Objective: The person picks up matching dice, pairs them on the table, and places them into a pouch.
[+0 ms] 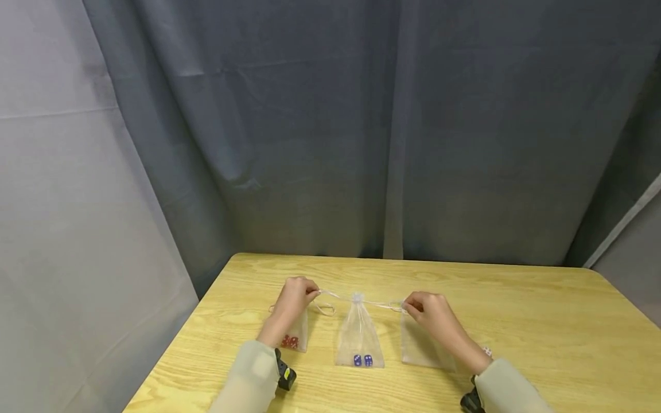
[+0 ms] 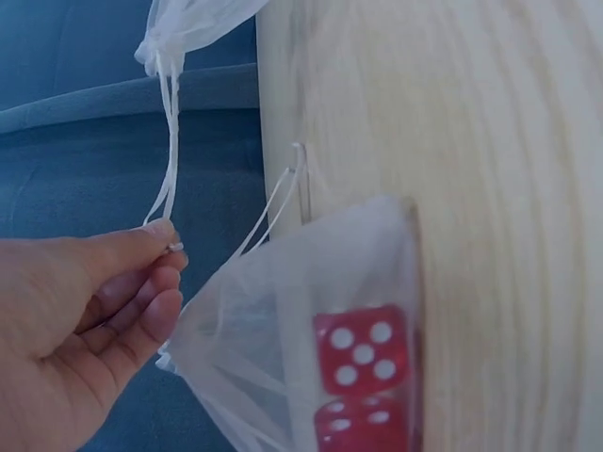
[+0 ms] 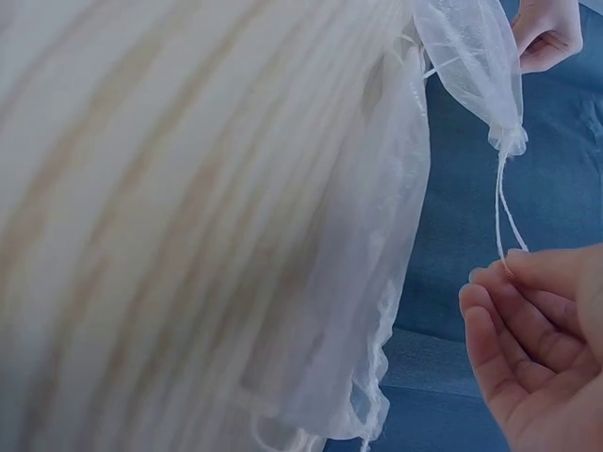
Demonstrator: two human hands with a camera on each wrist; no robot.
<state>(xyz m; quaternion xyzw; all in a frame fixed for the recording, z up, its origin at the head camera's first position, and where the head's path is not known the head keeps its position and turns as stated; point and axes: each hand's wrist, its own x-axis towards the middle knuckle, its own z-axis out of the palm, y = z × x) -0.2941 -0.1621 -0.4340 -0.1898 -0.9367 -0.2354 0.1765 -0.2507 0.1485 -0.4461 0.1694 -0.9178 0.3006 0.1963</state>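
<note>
A white sheer drawstring bag [image 1: 359, 335] with two blue dice [image 1: 362, 360] in its bottom lies in the middle, its neck gathered tight. My left hand [image 1: 295, 298] pinches the end of its left drawstring [image 2: 172, 141] between thumb and fingertips. On the other side my right hand [image 1: 434, 312] pinches the right drawstring [image 3: 502, 207]; both strings stretch out from the neck. Below my left hand is a second sheer bag [image 2: 273, 311] holding red dice [image 2: 363, 350], its neck gathered. Beneath my right hand a third sheer bag [image 1: 420, 344] lies flat, partly hidden by the forearm.
The wooden table [image 1: 542, 321] carries all the bags. A white die [image 1: 487, 350] shows just past my right wrist. A loose string loop [image 1: 325, 310] lies between the left and middle bags. Grey curtains [image 1: 310, 143] hang behind the table.
</note>
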